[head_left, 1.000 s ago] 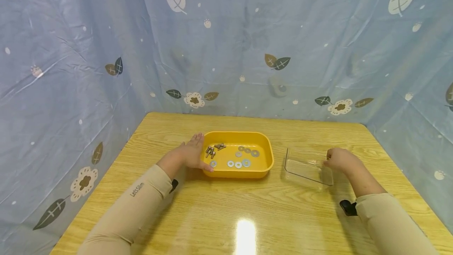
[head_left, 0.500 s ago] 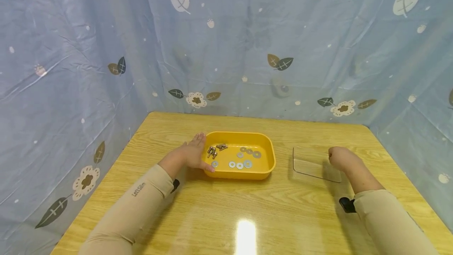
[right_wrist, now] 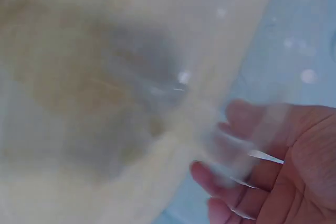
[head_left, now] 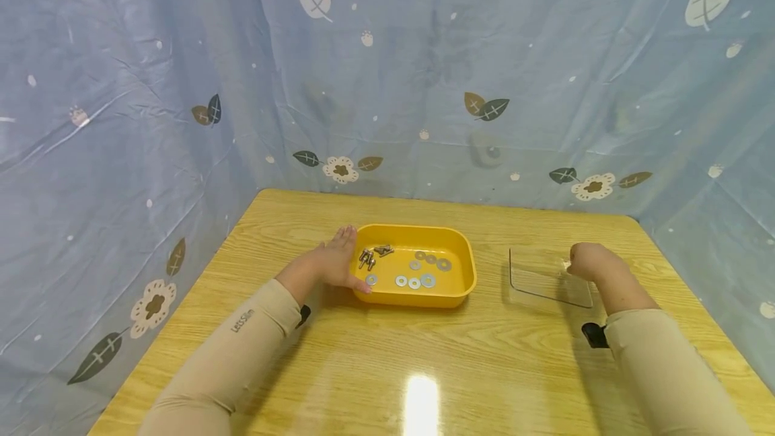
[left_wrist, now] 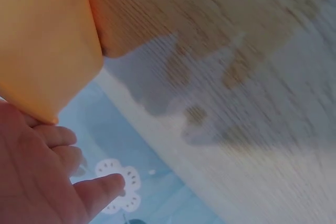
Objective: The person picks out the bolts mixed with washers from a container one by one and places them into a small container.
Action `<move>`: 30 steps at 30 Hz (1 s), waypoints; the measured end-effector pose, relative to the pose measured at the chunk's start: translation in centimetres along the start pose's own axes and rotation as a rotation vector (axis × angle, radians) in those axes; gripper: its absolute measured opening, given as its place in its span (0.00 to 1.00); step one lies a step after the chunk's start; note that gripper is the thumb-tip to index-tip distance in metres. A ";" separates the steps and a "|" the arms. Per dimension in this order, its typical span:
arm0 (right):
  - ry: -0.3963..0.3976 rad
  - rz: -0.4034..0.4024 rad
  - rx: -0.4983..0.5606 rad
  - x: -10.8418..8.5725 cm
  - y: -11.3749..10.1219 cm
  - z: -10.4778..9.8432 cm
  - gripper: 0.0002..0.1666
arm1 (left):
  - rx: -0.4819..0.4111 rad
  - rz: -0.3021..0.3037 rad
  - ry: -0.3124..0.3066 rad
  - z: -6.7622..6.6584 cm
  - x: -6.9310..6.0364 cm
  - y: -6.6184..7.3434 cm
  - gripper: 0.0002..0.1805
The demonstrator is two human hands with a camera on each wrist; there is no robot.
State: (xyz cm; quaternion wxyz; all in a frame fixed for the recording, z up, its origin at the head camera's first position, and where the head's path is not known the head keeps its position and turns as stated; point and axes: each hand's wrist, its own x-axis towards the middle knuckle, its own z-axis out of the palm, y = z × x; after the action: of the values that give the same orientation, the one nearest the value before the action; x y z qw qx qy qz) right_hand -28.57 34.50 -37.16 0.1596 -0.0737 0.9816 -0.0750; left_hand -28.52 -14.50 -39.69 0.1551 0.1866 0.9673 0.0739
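Holding both hands well apart over a yellowish, wood-grained table (head_left: 339, 355). Laying the left hand (head_left: 331, 264) along the left end of a yellow, round-cornered rectangular tray (head_left: 418, 300), with straight fingers against the outer wall and the thumb reaching over the near-left corner, touching rather than clasping. Pinching the right end of a clear, rectangular plastic box (head_left: 545, 283) between thumb and curled fingers of the right hand (head_left: 598, 269). Seeing the tray standing flat on the table, and the box to the right of it, apart from it. Not being able to tell of any contact between box base and table.

Expecting the box to be light and stiff, with smooth, slippery walls liable to crack under a hard knock. Recommending a hold on the rim of a short end, thumb opposite fingers. Judging the tray to be rigid and easy to steady by its end walls. Expecting the flat, round, silver metal washers (head_left: 444, 269) to be hard, thin and awkward to lift, calling for a fingertip at the edge; guessing at an easier pinch on the small, silver metal screws (head_left: 371, 262).

Counting one tray, one box and eight washers, four toward the far right and four along the near side. Estimating six or seven screws, overlapping too much for certainty.
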 end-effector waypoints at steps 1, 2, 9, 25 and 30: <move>-0.005 -0.002 0.001 0.1 -0.1 -0.4 0.18 | -0.008 0.001 -0.002 0.0 0.0 0.1 0.74; -0.008 -0.003 0.002 0.1 -0.2 -0.8 0.21 | -0.012 0.002 -0.003 0.0 0.0 0.1 0.74; -0.002 -0.039 0.026 0.6 -1.8 -4.3 0.31 | -0.013 0.006 -0.016 -0.1 0.0 0.4 0.74; 0.233 -0.091 0.007 4.2 -11.6 -7.1 0.37 | -0.001 0.036 -0.016 0.2 0.3 -0.2 0.76; 0.269 -0.164 0.045 5.5 -14.9 -7.1 0.32 | -0.017 0.035 -0.023 0.1 0.4 -0.2 0.77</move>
State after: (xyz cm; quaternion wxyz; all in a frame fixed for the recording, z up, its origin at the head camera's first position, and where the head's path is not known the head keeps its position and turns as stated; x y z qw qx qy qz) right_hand -34.28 19.83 -29.59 0.0218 -0.1391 0.9829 -0.1187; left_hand -28.94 -14.56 -39.97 0.1663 0.2030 0.9614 0.0826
